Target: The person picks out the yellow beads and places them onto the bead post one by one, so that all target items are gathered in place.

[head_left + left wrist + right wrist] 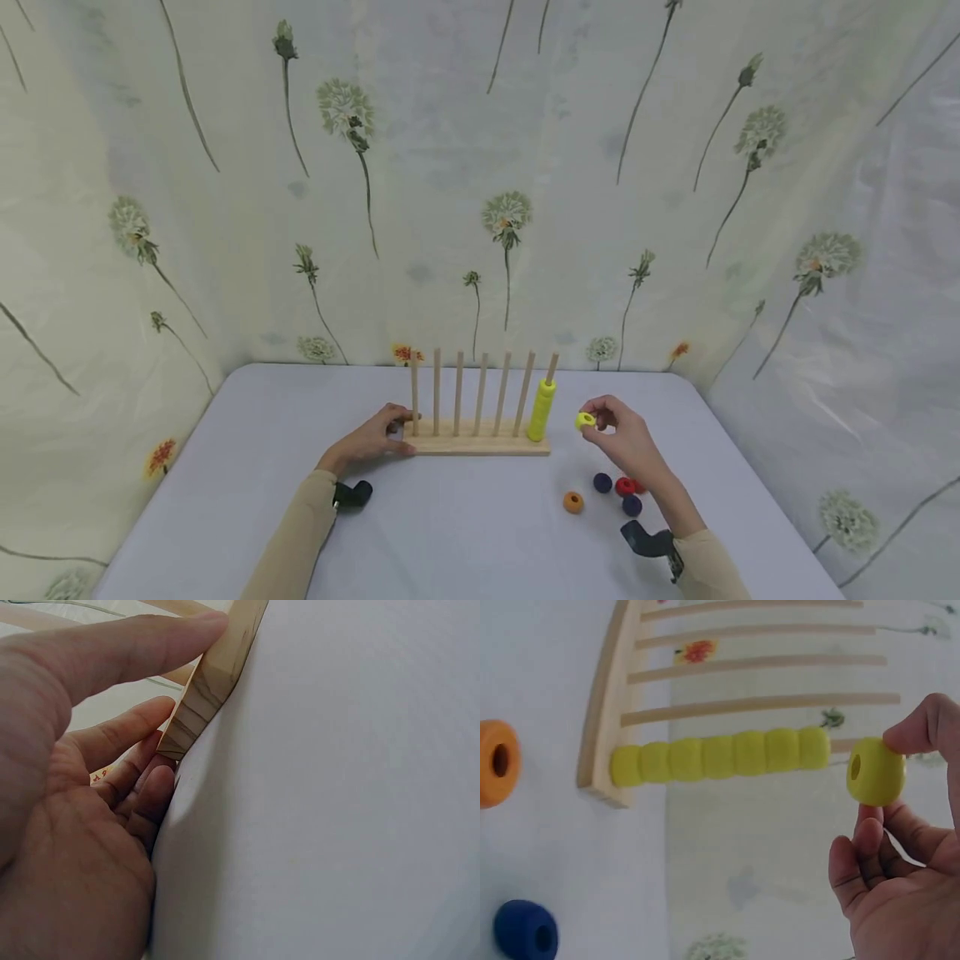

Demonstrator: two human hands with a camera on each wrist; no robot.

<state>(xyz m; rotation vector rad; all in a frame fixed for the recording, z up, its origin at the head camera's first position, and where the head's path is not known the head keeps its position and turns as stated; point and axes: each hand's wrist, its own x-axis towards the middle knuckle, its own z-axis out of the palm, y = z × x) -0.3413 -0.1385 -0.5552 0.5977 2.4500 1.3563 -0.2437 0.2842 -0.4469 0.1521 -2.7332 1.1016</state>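
Note:
A wooden peg rack [480, 447] with several upright pegs stands on the table. Its rightmost peg carries a stack of yellow beads [541, 412], the peg's tip showing above them. My left hand [375, 435] holds the rack's left end; in the left wrist view its thumb [150, 649] lies on the front of the base, other fingers behind. To the right of the stack, my right hand [622, 433] pinches one yellow bead [877, 771] between thumb and fingers, apart from the peg. The bead's hole shows in both the head and right wrist views.
Loose beads lie on the table below my right hand: an orange bead [573, 502], a dark blue bead [602, 482], another dark blue bead [632, 506] and a red bead [625, 487], with more red partly hidden beside it. A flower-printed curtain [450, 167] hangs behind the table.

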